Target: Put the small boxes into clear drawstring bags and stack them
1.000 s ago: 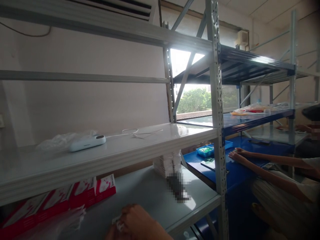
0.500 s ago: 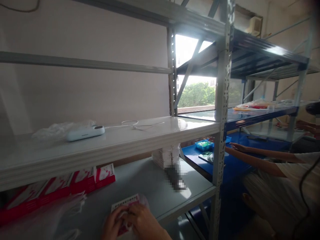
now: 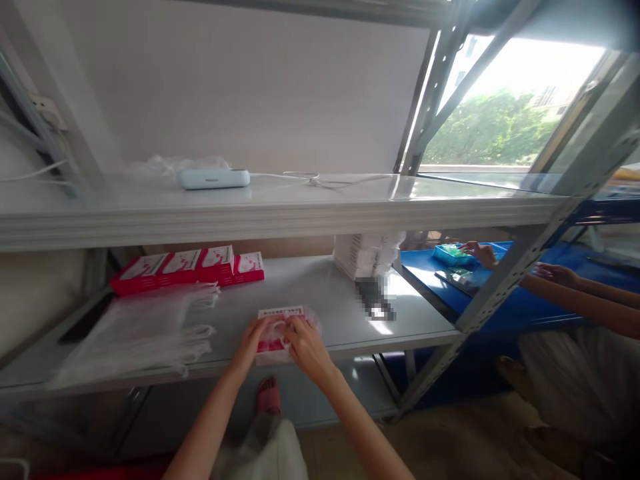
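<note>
Red and white, the box (image 3: 271, 344) lies at the front edge of the shelf (image 3: 295, 287) amid clear plastic (image 3: 315, 321), our left hand (image 3: 251, 342) and bent-fingered right hand (image 3: 308, 348) over its sides, whether gripping we cannot tell, so we'd best steady it flat and ease the plastic gently.

Left forearm (image 3: 214, 412), pink slipper (image 3: 269, 399) now visible

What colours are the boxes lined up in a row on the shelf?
The boxes have red sides and mostly white tops, seen in the head view.
</note>
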A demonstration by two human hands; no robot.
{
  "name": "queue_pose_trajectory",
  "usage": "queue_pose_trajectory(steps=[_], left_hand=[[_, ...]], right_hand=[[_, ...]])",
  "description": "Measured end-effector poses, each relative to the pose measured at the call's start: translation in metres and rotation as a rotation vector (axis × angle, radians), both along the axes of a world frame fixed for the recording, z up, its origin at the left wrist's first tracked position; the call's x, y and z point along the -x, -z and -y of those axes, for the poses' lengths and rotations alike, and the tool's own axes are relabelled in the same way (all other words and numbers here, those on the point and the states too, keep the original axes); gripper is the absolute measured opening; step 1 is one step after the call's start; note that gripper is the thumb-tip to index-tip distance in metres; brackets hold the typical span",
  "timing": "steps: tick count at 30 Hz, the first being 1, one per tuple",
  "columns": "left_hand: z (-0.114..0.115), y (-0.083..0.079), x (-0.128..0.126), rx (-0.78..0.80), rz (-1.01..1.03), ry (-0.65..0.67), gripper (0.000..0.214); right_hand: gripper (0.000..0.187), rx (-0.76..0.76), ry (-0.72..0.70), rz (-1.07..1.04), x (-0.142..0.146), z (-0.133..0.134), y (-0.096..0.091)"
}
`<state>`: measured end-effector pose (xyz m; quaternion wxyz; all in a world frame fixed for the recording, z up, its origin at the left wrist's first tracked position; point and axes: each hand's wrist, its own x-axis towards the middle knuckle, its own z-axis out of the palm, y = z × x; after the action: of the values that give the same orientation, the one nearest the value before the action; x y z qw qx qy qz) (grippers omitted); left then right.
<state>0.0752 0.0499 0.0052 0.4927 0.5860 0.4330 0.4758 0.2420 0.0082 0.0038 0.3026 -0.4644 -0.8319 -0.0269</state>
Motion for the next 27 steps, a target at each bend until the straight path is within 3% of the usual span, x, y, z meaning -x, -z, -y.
queue_pose_trajectory(steps=[3, 11, 15, 19, 27], left_hand=[[0.002, -0.011, -0.002, 0.074, 0.09, 0.049, 0.047], [-0.012, -0.023, -0.002, 0.118, 0.143, -0.075, 0.05], [-0.033, -0.012, 0.006, 0.051, 0.119, -0.255, 0.04], [-0.055, 0.006, 0.005, -0.052, -0.045, -0.463, 0.035], [-0.068, 0.025, -0.004, -0.083, -0.227, -0.523, 0.034]], right_hand=[[0.05, -0.005, 0.027, -0.029, 0.003, 0.0, 0.004], [0.04, -0.039, 0.032, -0.195, 0.007, 0.001, 0.014], [0.043, -0.055, 0.116, -0.271, 0.003, 0.017, 0.012], [0.033, -0.001, 0.141, -0.314, -0.002, 0.041, 0.015], [0.026, 0.005, 0.138, -0.387, 0.005, 0.059, 0.037]])
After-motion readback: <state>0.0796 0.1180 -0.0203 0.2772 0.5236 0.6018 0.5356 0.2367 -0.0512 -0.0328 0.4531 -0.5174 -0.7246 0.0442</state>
